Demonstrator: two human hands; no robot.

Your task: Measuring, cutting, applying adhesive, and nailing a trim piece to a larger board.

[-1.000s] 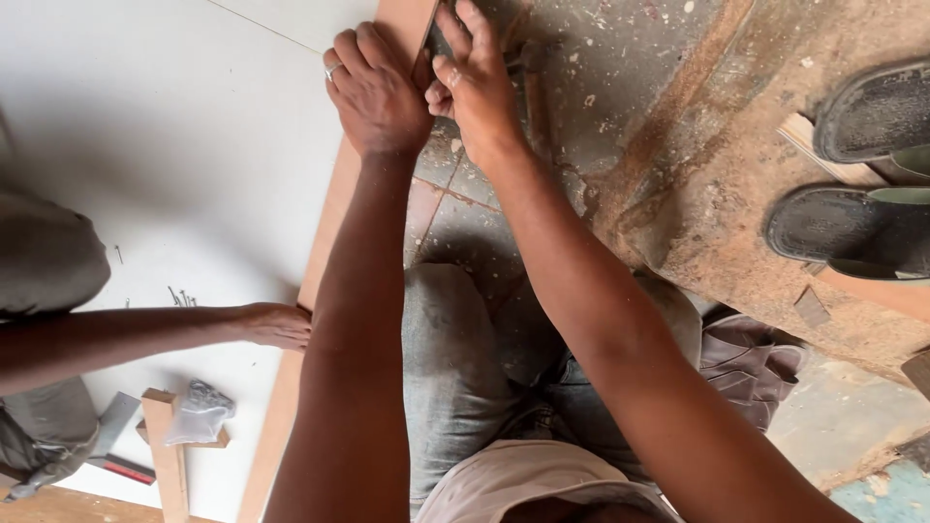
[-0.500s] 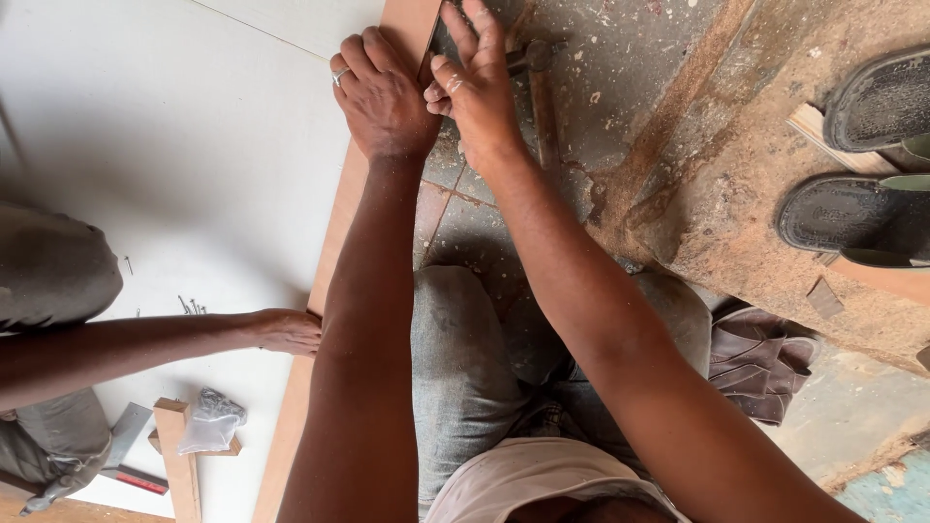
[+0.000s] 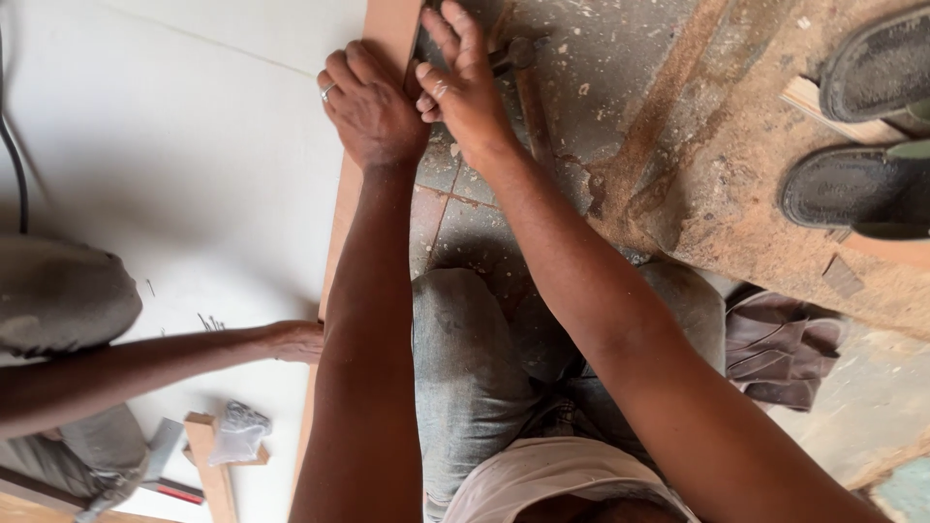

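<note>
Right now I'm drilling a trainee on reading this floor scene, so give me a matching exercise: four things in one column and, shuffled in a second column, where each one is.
Things:
1. left hand
2. shoes
3. plastic bag
4. co-worker's hand

Places:
A. at the right edge, on the sawdust-covered floor
B. at the lower left, on a small wood block on the white panel
C. at the top, on the brown wood strip beside the right hand
D. at the panel's edge, partly hidden behind the left forearm

Pairs: 1-C, 2-A, 3-B, 4-D
</note>
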